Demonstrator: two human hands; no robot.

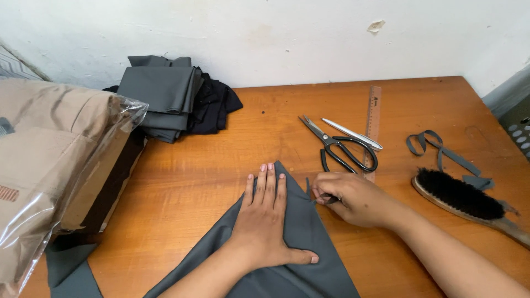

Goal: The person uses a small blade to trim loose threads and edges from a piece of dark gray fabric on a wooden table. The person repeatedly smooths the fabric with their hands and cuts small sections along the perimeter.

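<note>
Far left, a plastic-wrapped bundle [49, 165]; behind, folded cloth [165, 94]. Centre, grey fabric [287, 259] on the wooden table [210, 165], pinned under the left hand [265, 221], fingers flat and spread. Just beside, right hand [353, 198] pinching something small at the fabric's edge. Further right: scissors [342, 146], ruler [374, 118], brush [458, 196].

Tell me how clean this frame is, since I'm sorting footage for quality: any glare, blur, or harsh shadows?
Head view: even, soft light; only faint shadows under the left hand and right hand. Glare streaks the clear plastic bag at left. The grey fabric, scissors and brush look sharp; table edges splay outward, a wide-lens look.
</note>
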